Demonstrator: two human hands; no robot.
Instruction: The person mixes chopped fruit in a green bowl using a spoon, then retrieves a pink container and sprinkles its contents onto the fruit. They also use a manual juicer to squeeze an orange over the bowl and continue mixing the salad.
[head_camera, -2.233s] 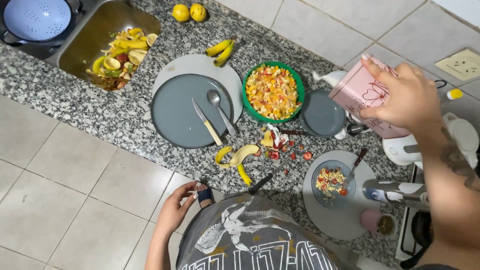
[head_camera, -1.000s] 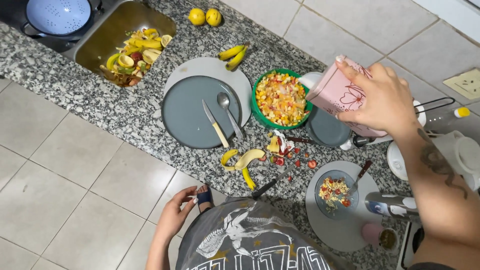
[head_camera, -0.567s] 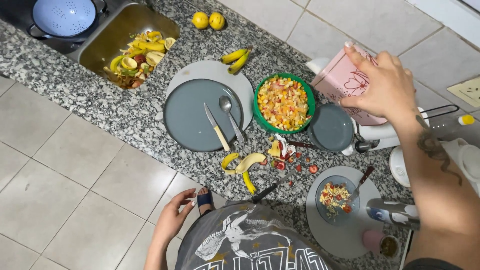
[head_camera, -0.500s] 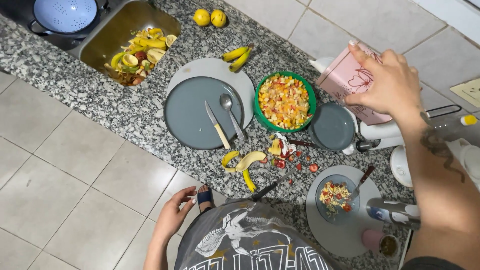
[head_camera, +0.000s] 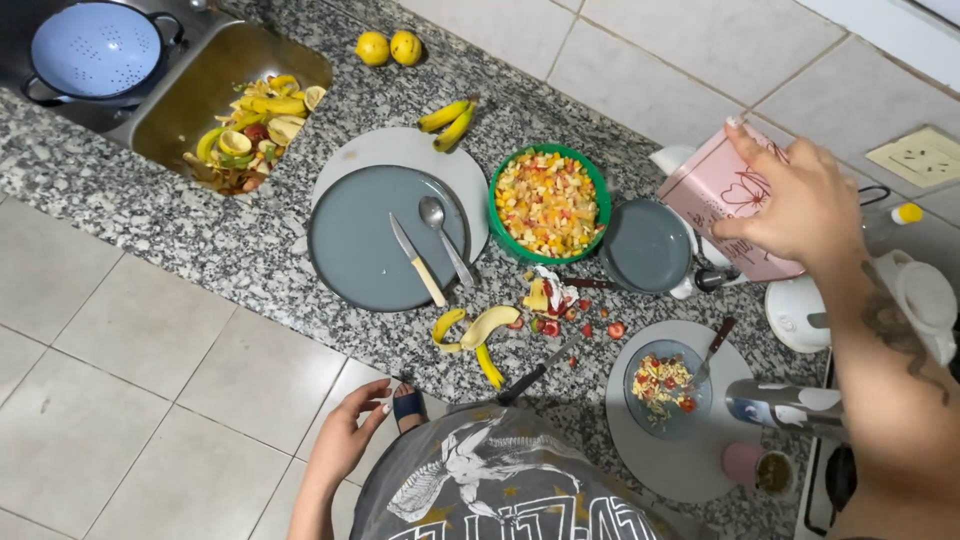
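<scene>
Pink carton, held above the tabletop (head_camera: 150, 215)
We grip the pink carton (head_camera: 725, 195) in our right hand (head_camera: 800, 205); left hand (head_camera: 345, 440) hangs loosely open, holding nothing.

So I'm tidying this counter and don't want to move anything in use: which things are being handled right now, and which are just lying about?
In hand:
- pink carton, gripped by the right hand
- left hand, hanging free by the counter edge

Lying about:
- green bowl of chopped fruit
- grey plate with knife and spoon
- banana peel
- two lemons
- blue colander
</scene>
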